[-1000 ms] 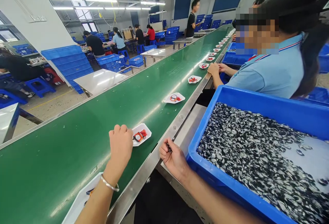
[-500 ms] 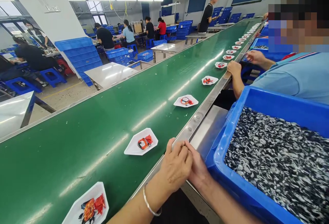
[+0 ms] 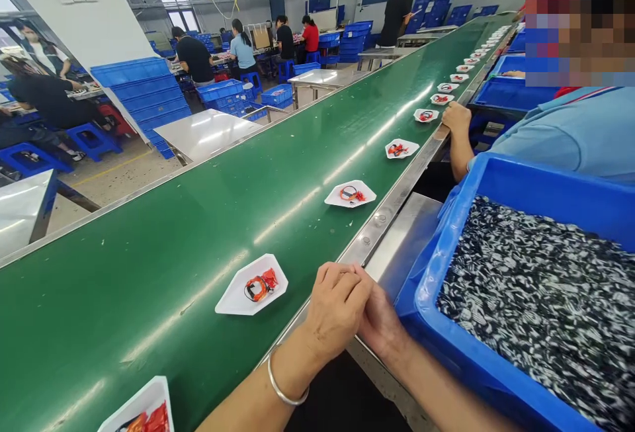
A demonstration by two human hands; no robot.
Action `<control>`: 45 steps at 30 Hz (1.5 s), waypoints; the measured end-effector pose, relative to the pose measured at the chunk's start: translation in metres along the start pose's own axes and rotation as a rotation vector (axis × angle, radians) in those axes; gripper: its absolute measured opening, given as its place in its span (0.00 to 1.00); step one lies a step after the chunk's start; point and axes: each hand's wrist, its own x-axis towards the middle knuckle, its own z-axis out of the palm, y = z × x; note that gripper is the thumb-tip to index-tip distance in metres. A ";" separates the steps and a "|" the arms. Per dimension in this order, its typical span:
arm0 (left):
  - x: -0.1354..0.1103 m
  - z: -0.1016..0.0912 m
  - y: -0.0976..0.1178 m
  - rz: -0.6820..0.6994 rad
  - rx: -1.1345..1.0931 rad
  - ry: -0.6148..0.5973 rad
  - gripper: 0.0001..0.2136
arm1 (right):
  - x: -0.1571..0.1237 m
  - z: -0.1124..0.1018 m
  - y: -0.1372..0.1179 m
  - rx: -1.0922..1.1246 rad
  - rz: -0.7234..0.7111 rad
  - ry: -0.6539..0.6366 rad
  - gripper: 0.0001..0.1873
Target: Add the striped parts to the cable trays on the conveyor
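Observation:
My left hand (image 3: 336,309), with a silver bangle (image 3: 282,382) on its wrist, rests at the conveyor's metal edge (image 3: 367,241). Its fingers are curled against my right hand (image 3: 381,319), which is closed too. Anything small between them is hidden. Left of my hands, a white boat-shaped tray (image 3: 232,293) lies on the green belt (image 3: 163,260) with an orange-and-black looped item and a red piece in it. A second white tray (image 3: 157,392) is cut off by the bottom edge. To the right stands a blue bin (image 3: 429,293) full of small black-and-white pieces (image 3: 536,306).
More white trays (image 3: 350,194) run in a line along the belt into the distance. A co-worker in a light blue shirt (image 3: 570,131) sits beyond the bin, one hand (image 3: 456,116) at the belt's edge. Steel tables (image 3: 206,131) and stacked blue crates (image 3: 139,98) stand across the belt.
The trays have slid along the belt toward me and to the lower left. My hands stay together at the edge. One of the co-worker's hands has drawn back from the belt.

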 end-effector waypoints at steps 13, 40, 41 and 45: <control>0.021 -0.016 -0.018 -0.226 -0.194 0.092 0.10 | -0.004 0.014 0.003 -0.071 -0.094 -0.123 0.14; 0.051 -0.026 -0.026 -0.173 0.392 -0.270 0.13 | -0.005 0.017 0.000 -0.052 -0.141 -0.109 0.14; 0.039 -0.025 -0.017 -0.098 0.304 -0.200 0.10 | -0.005 0.017 0.000 -0.030 -0.155 -0.100 0.13; 0.004 -0.014 0.005 0.048 0.224 -0.052 0.08 | -0.004 0.014 0.002 0.046 -0.140 -0.081 0.10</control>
